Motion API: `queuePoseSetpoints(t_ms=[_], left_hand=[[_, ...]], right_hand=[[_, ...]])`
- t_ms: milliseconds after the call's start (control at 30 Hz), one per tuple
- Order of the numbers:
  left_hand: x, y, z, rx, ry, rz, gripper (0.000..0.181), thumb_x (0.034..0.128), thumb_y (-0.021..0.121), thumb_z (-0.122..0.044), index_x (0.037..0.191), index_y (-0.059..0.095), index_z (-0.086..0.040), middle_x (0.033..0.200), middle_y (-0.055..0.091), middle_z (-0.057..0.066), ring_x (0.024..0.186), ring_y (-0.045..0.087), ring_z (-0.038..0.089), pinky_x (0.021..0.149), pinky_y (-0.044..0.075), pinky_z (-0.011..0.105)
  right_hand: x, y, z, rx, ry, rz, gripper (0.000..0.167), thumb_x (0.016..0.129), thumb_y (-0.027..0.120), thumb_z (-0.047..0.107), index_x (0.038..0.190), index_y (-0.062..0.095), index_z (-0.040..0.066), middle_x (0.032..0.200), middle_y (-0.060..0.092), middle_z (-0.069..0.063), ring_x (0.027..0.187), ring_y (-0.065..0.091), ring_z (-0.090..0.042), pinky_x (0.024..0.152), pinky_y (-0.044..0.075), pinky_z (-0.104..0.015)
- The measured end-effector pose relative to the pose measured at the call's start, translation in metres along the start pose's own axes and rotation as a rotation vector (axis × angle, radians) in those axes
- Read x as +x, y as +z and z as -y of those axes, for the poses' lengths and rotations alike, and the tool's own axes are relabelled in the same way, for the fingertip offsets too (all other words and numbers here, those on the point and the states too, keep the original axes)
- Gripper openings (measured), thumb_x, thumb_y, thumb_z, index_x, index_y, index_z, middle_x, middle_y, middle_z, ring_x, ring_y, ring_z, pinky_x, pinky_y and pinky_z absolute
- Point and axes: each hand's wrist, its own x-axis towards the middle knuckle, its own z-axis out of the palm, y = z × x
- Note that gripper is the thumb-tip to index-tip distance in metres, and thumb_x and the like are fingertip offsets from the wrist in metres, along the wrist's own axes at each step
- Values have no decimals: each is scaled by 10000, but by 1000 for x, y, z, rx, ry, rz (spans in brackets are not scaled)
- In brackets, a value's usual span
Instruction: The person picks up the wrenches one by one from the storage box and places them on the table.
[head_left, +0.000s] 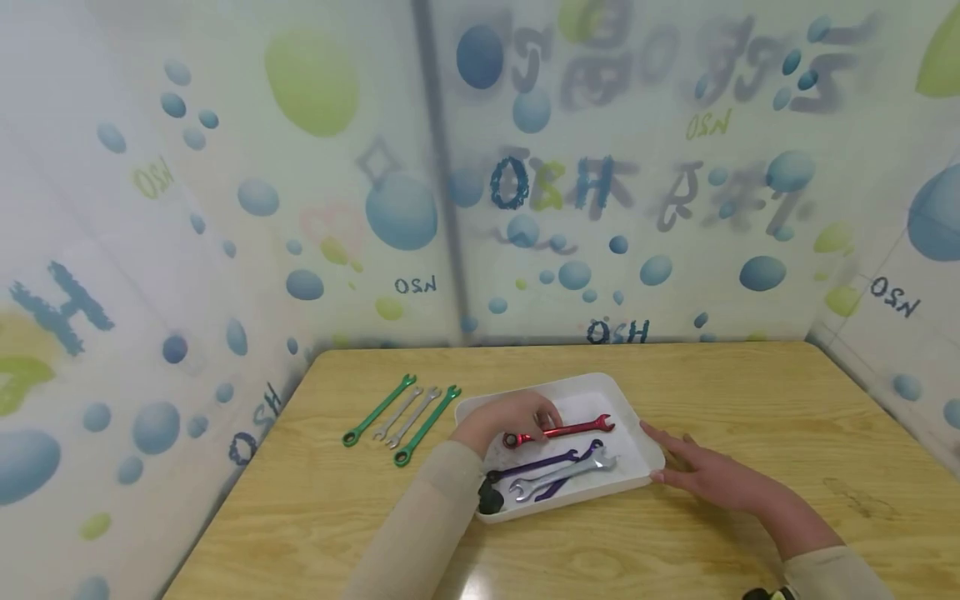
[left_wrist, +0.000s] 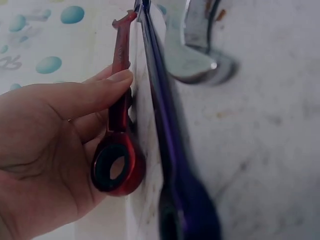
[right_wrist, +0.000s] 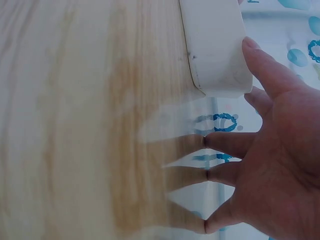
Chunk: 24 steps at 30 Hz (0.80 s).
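Observation:
In the head view my left hand (head_left: 517, 415) reaches into a white tray (head_left: 626, 454) and grips a red ratchet wrench (head_left: 577, 429). The left wrist view shows thumb and fingers pinching the red wrench (left_wrist: 119, 116) by its shaft, ring end toward the camera. Beside it in the tray lie a purple wrench (head_left: 534, 465), a silver wrench (head_left: 561, 474) crossing a second purple one, and a black object (head_left: 491, 499) of unclear kind. My right hand (head_left: 712, 473), fingers spread, touches the tray's right corner; in the right wrist view its thumb meets the tray wall (right_wrist: 220, 55).
Left of the tray, two green wrenches (head_left: 383, 410) and two silver wrenches (head_left: 415, 419) lie in a slanted row on the wooden table (head_left: 315, 517). Patterned walls (head_left: 570, 250) enclose the table at the back and sides. Something dark and yellow sits beside the right sleeve.

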Motion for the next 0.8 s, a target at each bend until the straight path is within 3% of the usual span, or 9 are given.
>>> queuePoseSetpoints(t_ms=[433, 800], left_hand=[[-4, -7, -3, -44, -26, 12, 247, 904, 664, -28, 1056, 686, -221, 960, 600, -52, 842, 556, 135, 720, 482, 276], [-18, -21, -20, -198, -53, -5, 246, 906, 665, -24, 1091, 666, -185, 1004, 607, 13, 790, 632, 210, 675, 531, 313]], right_hand=[[0, -1, 2, -4, 0, -1, 763, 944, 581, 480, 1556, 241, 175, 1523, 252, -293, 1328, 86, -636, 952, 190, -772], [0, -1, 1, -13, 3, -6, 765, 944, 579, 480, 1559, 230, 186, 1529, 251, -281, 1322, 73, -645, 941, 173, -785]])
